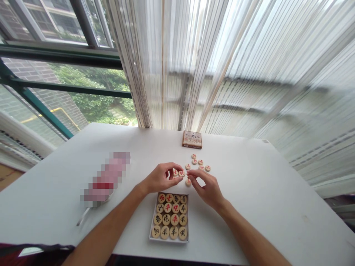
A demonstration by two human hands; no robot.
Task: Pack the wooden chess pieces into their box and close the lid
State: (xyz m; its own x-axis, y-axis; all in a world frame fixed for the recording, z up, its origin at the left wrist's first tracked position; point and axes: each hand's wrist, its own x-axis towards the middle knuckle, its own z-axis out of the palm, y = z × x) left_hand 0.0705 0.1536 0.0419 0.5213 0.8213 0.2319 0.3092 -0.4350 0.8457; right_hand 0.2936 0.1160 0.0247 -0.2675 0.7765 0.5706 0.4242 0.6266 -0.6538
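Observation:
A shallow white box (151,229) near the table's front edge holds several round wooden chess discs with red and black characters. Just beyond it my left hand (160,179) is curled, thumb and fingers pinched on a disc (181,173). My right hand (206,186) is beside it, fingers bent and fingertips touching loose discs; one disc (188,181) lies under its fingers. Several more loose discs (200,162) lie scattered a little farther back on the white table (249,184).
A small printed box lid (192,139) sits at the table's far edge. A blurred pink-red object (107,179) lies to the left, with a thin grey strip (83,216) beside it. White curtains and a window stand behind the table.

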